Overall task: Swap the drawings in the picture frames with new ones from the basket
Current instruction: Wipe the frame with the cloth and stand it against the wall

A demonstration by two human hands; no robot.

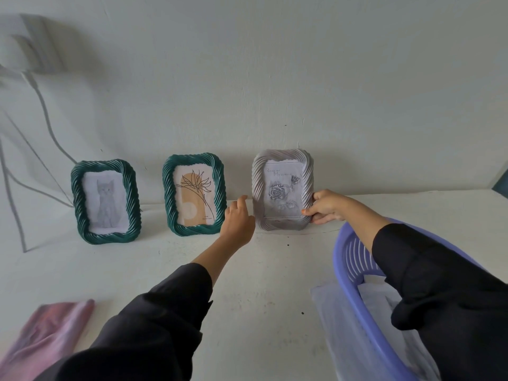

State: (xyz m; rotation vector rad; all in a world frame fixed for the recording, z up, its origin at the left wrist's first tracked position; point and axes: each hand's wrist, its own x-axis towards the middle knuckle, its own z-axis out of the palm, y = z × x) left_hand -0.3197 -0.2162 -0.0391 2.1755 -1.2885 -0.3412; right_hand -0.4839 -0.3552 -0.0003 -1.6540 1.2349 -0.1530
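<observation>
Three twisted-rope picture frames stand against the wall on a white table [247,270]. A green frame [105,202] at the left holds a cat drawing. A second green frame [194,194] in the middle holds a line-drawn flower on tan shapes. A pale grey frame [283,189] at the right holds a rose drawing. My right hand [325,207] grips the grey frame's lower right edge. My left hand [238,218] reaches between the middle and grey frames, fingers relaxed, holding nothing. A blue slatted basket [354,259] with white papers [376,301] sits under my right arm.
A pink cloth [46,339] lies at the table's near left corner. A clear plastic sheet [330,320] lies beside the basket. Cables [44,111] hang on the wall at the left.
</observation>
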